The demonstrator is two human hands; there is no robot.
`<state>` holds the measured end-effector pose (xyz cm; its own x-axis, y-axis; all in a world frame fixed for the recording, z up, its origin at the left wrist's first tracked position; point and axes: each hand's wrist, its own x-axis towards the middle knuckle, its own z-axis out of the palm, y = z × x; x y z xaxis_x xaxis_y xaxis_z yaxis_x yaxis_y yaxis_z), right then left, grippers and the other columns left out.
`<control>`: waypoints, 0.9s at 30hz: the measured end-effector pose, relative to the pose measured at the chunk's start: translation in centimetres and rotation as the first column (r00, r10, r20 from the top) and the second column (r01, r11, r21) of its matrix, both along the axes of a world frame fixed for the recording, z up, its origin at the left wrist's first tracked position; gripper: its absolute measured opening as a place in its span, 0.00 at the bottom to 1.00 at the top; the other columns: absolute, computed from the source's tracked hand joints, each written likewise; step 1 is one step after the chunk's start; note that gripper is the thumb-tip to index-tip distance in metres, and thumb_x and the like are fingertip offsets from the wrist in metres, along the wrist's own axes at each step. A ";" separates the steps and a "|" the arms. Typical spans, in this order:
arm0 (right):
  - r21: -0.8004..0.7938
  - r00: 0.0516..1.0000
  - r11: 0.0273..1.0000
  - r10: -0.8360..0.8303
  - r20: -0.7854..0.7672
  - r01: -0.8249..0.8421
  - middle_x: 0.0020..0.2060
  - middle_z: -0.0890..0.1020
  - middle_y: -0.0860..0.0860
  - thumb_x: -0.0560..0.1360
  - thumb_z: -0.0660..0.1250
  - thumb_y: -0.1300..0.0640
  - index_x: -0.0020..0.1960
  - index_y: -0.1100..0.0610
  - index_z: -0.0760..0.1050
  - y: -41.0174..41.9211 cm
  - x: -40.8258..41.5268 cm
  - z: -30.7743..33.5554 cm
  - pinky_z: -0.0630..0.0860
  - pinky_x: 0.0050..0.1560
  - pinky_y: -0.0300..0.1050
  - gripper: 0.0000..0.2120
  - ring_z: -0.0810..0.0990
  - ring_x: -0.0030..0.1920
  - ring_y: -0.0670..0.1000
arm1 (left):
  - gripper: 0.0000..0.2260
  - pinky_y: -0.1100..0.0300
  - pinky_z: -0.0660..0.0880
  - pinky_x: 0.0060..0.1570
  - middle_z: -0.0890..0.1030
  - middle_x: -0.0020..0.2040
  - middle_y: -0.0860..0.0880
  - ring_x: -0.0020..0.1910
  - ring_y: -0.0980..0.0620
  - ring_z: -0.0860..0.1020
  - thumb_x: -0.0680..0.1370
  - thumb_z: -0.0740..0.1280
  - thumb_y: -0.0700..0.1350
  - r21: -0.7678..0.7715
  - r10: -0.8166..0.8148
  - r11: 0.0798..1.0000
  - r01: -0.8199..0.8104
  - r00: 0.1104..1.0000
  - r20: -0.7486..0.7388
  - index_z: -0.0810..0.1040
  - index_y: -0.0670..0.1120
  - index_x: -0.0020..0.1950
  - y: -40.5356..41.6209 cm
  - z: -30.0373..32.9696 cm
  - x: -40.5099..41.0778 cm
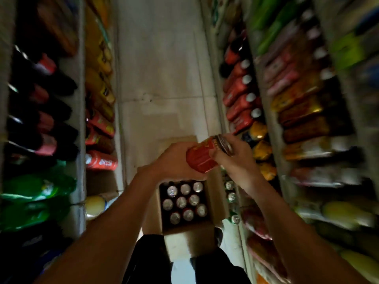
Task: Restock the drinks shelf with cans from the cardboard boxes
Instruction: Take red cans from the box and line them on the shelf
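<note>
Lying tilted above the open cardboard box [190, 240], lid end toward the right shelves: a red can [205, 155], smooth metal cylinder with a silver rim. Both hands grasping it, the left hand [174, 162] wrapping the base, the right hand [235, 160] clasping the top end. Standing upright below in rows, silver-topped cans [181, 201] filling the box. Running ahead between blurred bottle shelves [242, 95], a narrow pale tiled floor [162, 68].

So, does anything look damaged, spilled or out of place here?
Nothing stands out. Both hands hold one red can above the open cardboard box, whose remaining cans stand upright. The shelves are too blurred to judge.
</note>
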<state>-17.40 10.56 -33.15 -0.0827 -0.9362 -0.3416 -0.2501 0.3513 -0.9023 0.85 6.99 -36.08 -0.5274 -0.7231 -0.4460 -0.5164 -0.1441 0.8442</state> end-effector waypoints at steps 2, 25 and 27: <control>-0.063 1.000 0.998 0.012 0.003 -0.012 0.40 0.82 0.44 0.63 0.71 0.59 0.48 0.46 0.77 0.4 -2.4 7.8 0.75 0.42 0.33 0.15 0.80 0.40 0.37 | 0.25 0.64 0.79 0.49 0.85 0.47 0.53 0.47 0.58 0.83 0.59 0.83 0.45 0.004 -0.153 0.988 0.153 0.988 -0.034 0.81 0.50 0.54 -1.5 7.4 -2.5; -0.521 0.511 0.478 -0.855 -0.090 0.707 0.46 0.85 0.45 0.58 0.85 0.55 0.53 0.41 0.76 20.0 -21.3 40.7 0.81 0.52 0.43 0.29 0.84 0.47 0.42 | 0.24 0.63 0.78 0.46 0.82 0.48 0.58 0.46 0.62 0.80 0.62 0.80 0.54 -0.719 -0.560 0.654 0.238 0.790 -0.248 0.76 0.58 0.55 10.8 42.7 -31.4; -0.505 0.498 0.485 -0.859 -0.120 0.714 0.47 0.84 0.43 0.58 0.85 0.54 0.53 0.40 0.75 20.8 -22.3 40.1 0.80 0.52 0.40 0.30 0.83 0.47 0.39 | 0.20 0.64 0.77 0.44 0.82 0.46 0.58 0.44 0.62 0.79 0.64 0.79 0.53 -0.722 -0.556 0.651 0.233 0.794 -0.245 0.78 0.56 0.52 11.4 42.2 -32.7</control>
